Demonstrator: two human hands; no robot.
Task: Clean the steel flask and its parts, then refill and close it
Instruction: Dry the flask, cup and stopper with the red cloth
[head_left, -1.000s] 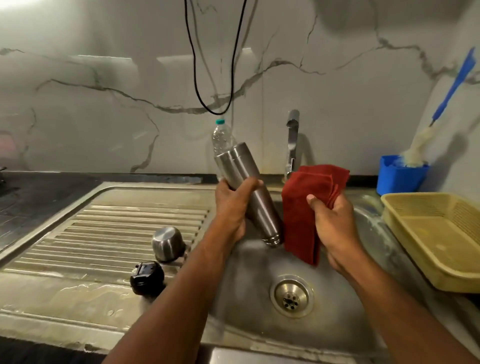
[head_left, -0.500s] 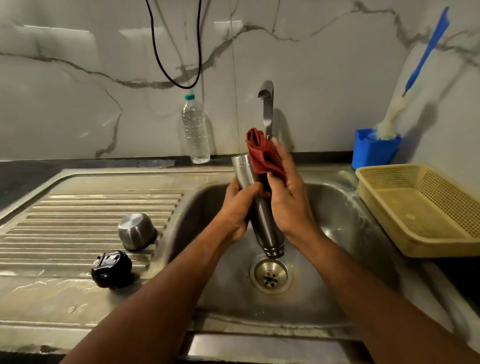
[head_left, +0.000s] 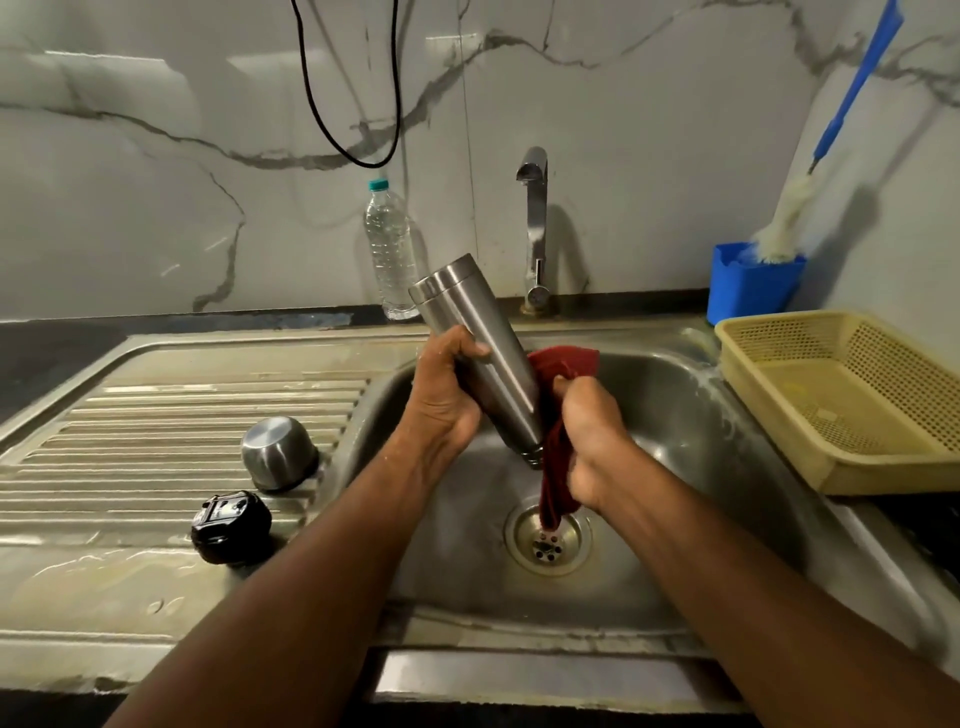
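The steel flask (head_left: 470, 332) hangs upside down and tilted over the sink basin (head_left: 675, 447), its mouth pointing down toward the drain. My left hand (head_left: 441, 410) grips its body around the middle. My right hand (head_left: 592, 441) holds a red cloth (head_left: 558, 364) bunched against the flask's lower end; a strip of cloth dangles over the drain (head_left: 548, 535). On the ribbed drainboard to the left stand the steel cup cap (head_left: 278, 452), upside down, and the black stopper (head_left: 231, 527).
A tap (head_left: 535, 208) rises behind the basin, with no water seen running. A plastic water bottle (head_left: 389, 249) stands by the wall. At the right are a blue holder (head_left: 753, 283) with a bottle brush (head_left: 789, 218) and a yellow basket (head_left: 852, 400).
My right hand slid the red cloth from the flask's upper end down to its lower end by the mouth. The flask tilted further to the left.
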